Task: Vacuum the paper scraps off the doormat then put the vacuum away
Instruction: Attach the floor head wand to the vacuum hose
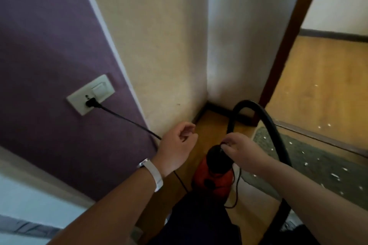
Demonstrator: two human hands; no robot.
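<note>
your right hand [239,150] pinches the black top of the small red canister vacuum [217,177], standing on wood floor [211,124] beside the grey scrap-strewn doormat [310,157]. your left hand [177,145] curls above the black cord [127,120]; grip unclear.

Head camera, looking steeply down, close above floor corner.

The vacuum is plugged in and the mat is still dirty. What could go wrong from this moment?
1. The black power cord hangs in the air from the white wall socket past the left hand; an arm or leg could snag it and pull the plug.
2. The black hose loops beside the grey doormat; swinging it may scatter the white paper scraps.
3. Some scraps lie on the wooden floor beyond the mat and might be missed.
</note>
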